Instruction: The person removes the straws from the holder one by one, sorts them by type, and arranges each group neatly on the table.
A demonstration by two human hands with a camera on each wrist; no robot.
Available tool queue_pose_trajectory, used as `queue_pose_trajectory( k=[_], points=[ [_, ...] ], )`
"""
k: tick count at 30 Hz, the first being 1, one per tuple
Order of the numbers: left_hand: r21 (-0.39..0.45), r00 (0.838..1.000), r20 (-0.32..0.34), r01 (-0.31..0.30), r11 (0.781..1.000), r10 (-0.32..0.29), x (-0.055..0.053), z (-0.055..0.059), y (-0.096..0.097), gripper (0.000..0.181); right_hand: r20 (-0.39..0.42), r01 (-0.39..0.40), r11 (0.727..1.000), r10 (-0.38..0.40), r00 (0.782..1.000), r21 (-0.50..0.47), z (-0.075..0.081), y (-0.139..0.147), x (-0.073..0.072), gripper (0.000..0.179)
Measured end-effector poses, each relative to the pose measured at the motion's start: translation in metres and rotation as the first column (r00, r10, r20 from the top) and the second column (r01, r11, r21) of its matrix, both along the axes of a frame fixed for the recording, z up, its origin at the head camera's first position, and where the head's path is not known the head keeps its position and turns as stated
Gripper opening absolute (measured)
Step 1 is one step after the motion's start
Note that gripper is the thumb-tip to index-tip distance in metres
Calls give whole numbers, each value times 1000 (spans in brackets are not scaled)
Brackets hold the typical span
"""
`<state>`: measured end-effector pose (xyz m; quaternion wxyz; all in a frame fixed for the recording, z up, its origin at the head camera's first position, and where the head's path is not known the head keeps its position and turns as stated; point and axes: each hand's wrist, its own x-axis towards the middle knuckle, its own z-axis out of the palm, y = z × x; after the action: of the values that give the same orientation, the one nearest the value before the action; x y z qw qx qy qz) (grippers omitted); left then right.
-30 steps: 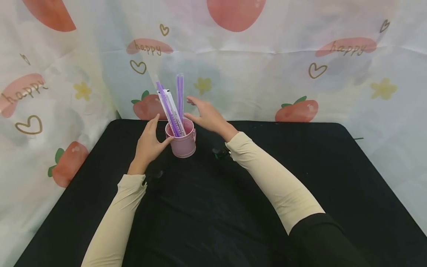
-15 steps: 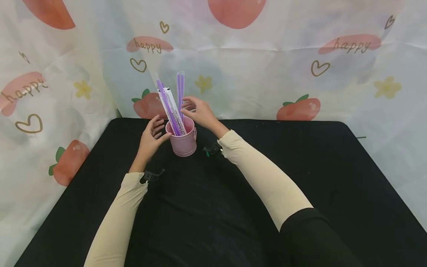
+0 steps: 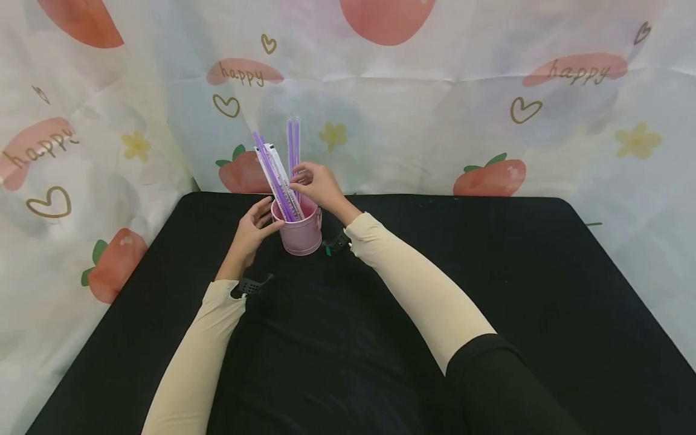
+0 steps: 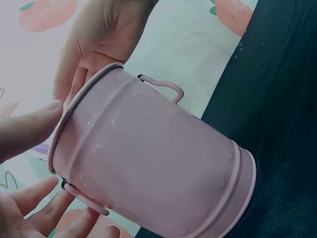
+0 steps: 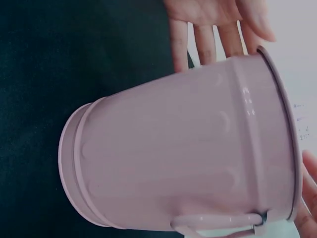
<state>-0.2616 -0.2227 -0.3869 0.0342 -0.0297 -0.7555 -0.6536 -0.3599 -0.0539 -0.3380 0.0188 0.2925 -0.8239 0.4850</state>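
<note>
In the head view a pink metal bucket (image 3: pixel 301 238) with small side handles stands near the table's back edge. Slim purple straw-like sticks (image 3: pixel 294 136) and narrow white printed strips (image 3: pixel 266 160) lean out of it. My left hand (image 3: pixel 250 232) is at the bucket's left side, thumb at the rim and fingers spread; in the left wrist view this thumb (image 4: pixel 34 124) lies by the rim. Over the bucket, my right hand (image 3: pixel 321 186) has bent fingers and thumb right against the sticks and strips; I cannot tell whether it pinches any.
A black cloth covers the table (image 3: pixel 380 338). Behind and to the left hangs a pale curtain (image 3: pixel 402 121) printed with fruit, hearts and the word happy. Dark wrist devices hang below both wrists, such as the left wrist camera (image 3: pixel 252 285).
My right hand has moved left and slightly down, from beside the sticks to right against them, its fingers bending more. The left hand has shifted slightly right, closer to the bucket.
</note>
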Motion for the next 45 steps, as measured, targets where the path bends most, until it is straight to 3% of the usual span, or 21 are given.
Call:
queue_pose_trajectory(
  k=[11,21,27,35,45],
  points=[
    [14,999,32,-6,1000,5,2,-5,3,63,-31,-25,994,28,999,106,0,-6,8,22],
    [11,1000,19,-10,1000,10,2,-7,6,65,-14,-71,986,73,997,148,-3,-13,11,20],
    [7,1000,17,-17,1000,17,2,-8,6,67,-16,-68,986,71,997,150,-5,-14,11,19],
    [-18,999,10,-36,999,37,1,-9,4,64,-1,-123,986,124,992,116,-5,-15,12,15],
    [-10,998,-26,-63,998,62,1,-8,4,62,-3,-91,989,91,996,113,1,-18,16,17]
  ],
)
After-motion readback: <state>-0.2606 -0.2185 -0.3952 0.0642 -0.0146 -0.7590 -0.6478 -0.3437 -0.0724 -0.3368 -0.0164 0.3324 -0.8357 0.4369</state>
